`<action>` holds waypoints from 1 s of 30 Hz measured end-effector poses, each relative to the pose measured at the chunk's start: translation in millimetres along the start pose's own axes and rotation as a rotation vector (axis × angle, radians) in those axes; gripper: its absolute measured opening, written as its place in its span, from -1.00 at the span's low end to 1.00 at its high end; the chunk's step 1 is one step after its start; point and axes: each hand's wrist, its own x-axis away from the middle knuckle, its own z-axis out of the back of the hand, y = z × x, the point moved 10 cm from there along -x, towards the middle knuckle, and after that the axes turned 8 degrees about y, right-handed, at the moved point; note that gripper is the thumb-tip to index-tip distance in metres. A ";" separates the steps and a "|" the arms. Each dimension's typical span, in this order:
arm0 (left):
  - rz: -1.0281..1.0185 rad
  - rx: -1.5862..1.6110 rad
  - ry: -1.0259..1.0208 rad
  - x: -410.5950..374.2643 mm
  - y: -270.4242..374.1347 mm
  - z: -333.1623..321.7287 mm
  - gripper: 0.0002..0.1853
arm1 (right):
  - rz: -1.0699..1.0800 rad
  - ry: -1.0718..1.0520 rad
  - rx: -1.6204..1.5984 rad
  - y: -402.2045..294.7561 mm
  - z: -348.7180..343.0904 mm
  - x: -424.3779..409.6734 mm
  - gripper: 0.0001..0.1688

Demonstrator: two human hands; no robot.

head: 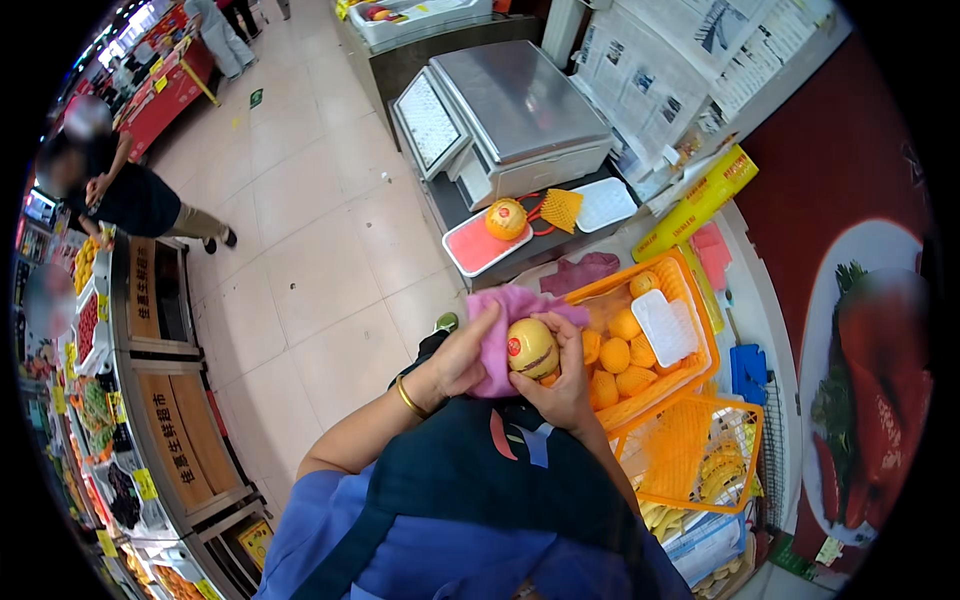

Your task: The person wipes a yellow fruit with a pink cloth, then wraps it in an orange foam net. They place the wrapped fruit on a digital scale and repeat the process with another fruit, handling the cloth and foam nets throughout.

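Note:
My right hand (562, 375) holds a round yellow fruit (533, 348) with a red sticker and a brownish scar on its skin. My left hand (461, 358), with a gold bangle at the wrist, grips a pink cloth (495, 375) that lies against the fruit's left side. Just right of my hands, an orange plastic crate (694, 274) holds several orange fruits (614, 355) in foam nets and a white foam tray (660, 326). Beyond my hands, another fruit (506, 219) in a foam net sits on a pink-lined tray (476, 247).
A weighing scale (517, 97) stands on the counter ahead. Beside it are an empty white tray (604, 204) and a yellow box (694, 202). A second orange basket (754, 457) is at the lower right. Produce stands (176, 442) and a person (135, 187) are across the aisle.

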 end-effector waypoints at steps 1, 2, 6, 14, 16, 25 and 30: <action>-0.010 -0.090 -0.010 -3.5 -7.8 -2.3 -0.49 | 0.008 0.007 0.022 1.4 1.9 0.9 -0.13; 0.003 -0.115 -0.044 -7.1 -11.1 -4.8 -0.47 | 0.120 -0.001 0.191 -5.6 5.0 0.1 -0.12; 0.119 -0.075 -0.082 -19.8 -20.3 -12.1 -0.44 | 0.118 0.008 0.180 -9.0 13.1 -1.4 -0.12; 0.338 0.080 -0.059 -29.0 -42.3 -1.6 -0.48 | -0.018 -0.042 -0.174 -5.7 18.2 -3.0 0.02; 0.339 0.089 -0.035 -26.9 -41.0 -6.8 -0.49 | 0.082 0.007 -0.031 -16.7 22.5 -5.5 0.01; -0.174 -0.153 0.059 -32.9 -6.7 -0.5 -0.63 | -0.022 0.201 0.043 24.0 38.5 6.9 0.00; -0.134 -0.477 0.022 -27.1 5.2 9.2 -0.57 | -0.112 0.174 0.047 18.1 39.9 8.6 -0.02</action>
